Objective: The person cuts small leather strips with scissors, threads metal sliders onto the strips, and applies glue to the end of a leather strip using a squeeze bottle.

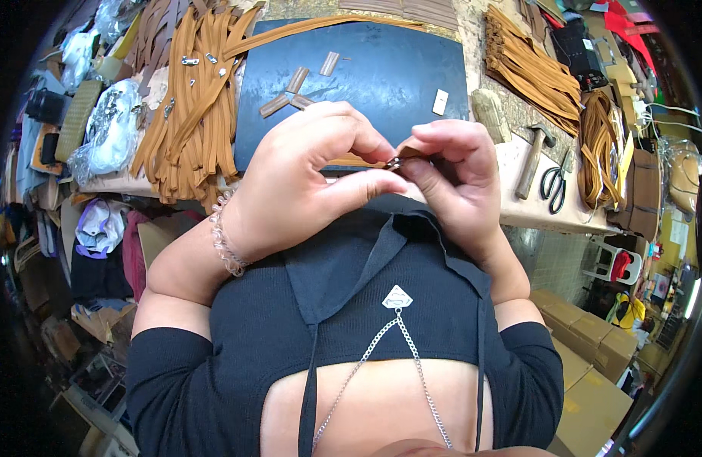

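Observation:
My left hand (309, 164) and my right hand (459, 171) meet over the near edge of a black mat (381, 84). Pinched between their fingertips is a small shiny metal fitting (394, 163); its exact kind is too small to make out. A brown leather strap (416, 149) runs from it into the fingers of my right hand, which cover most of it. The thumb and forefinger of my left hand close on the fitting from the left. Beyond my hands, several short brown leather pieces (296, 79) and a small pale rectangular piece (440, 102) lie on the mat.
A heap of long tan straps (199, 114), with small metal fittings on top, lies left of the mat. On the right are a hammer (532, 164), black-handled scissors (553, 190), a worn block (490, 114) and bundled tan straps (530, 76). Cardboard boxes (587, 331) stand lower right.

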